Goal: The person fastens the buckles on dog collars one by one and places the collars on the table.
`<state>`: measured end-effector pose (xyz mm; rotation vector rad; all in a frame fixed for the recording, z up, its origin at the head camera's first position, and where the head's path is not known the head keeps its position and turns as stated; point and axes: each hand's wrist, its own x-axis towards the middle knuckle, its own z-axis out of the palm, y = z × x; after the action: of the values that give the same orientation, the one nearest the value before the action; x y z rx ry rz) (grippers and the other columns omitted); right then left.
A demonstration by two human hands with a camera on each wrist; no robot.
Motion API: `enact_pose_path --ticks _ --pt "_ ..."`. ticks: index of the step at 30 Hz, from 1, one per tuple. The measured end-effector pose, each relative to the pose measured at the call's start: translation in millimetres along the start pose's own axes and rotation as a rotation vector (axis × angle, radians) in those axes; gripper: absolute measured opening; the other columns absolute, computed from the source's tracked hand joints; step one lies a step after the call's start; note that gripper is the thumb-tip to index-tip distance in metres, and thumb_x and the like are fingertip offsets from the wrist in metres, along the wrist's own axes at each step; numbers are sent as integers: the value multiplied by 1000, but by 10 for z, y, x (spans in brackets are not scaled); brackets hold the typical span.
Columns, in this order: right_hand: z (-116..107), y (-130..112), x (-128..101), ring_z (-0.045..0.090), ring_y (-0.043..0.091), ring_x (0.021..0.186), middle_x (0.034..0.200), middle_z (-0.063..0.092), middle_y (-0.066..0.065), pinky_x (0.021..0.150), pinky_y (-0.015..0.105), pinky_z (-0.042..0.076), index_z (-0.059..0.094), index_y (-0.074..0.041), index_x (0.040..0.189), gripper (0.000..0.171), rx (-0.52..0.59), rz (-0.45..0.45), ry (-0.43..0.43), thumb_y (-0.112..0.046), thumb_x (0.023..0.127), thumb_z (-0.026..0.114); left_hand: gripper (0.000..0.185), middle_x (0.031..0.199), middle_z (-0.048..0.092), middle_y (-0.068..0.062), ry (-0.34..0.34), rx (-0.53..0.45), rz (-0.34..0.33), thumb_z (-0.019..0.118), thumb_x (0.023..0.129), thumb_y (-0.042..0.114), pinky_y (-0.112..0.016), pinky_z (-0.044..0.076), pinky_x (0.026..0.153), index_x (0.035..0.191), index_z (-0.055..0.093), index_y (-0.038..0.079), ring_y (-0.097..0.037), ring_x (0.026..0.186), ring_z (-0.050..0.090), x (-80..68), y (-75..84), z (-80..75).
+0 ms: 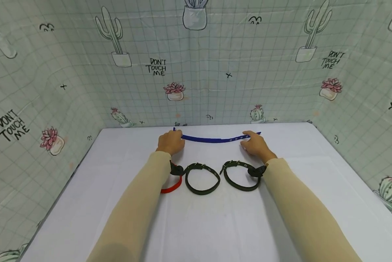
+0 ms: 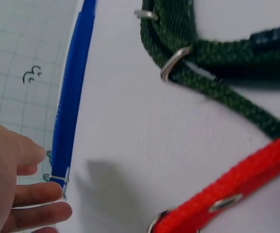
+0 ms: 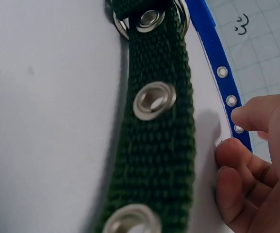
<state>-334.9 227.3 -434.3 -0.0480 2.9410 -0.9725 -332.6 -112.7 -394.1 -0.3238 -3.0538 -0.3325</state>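
Observation:
A long blue collar [image 1: 210, 140] stretches, unbuckled, between the two hands near the back edge of the table. At its left end, the left hand [image 1: 171, 142] grips it; the left wrist view shows thumb and fingers around a metal buckle [image 2: 57, 178]. The right hand [image 1: 255, 145] pinches the other end, where metal eyelets [image 3: 231, 101] run along the strap. Nearer the body lie two dark green collars, one in the middle [image 1: 201, 192] and one on the right [image 1: 243, 188], each fastened in a loop. A red collar [image 1: 173, 189] is partly hidden behind the left sleeve.
The white tabletop [image 1: 222, 225] carries the collars. Cloth printed with cacti [image 1: 196, 54] hangs behind and along both sides. The right wrist camera [image 1: 256, 171] overlaps the right-hand green collar in the head view.

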Motion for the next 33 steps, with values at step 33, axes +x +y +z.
enact_pose_path --ticks 33 --pt "-196 -116 190 56 46 119 131 60 25 98 63 42 60 -1 132 37 -430 -51 -119 -4 97 48 30 114 72 -10 -39 295 75 54 103 14 -48 55 80 128 69 19 -31 96 69 238 -48 148"
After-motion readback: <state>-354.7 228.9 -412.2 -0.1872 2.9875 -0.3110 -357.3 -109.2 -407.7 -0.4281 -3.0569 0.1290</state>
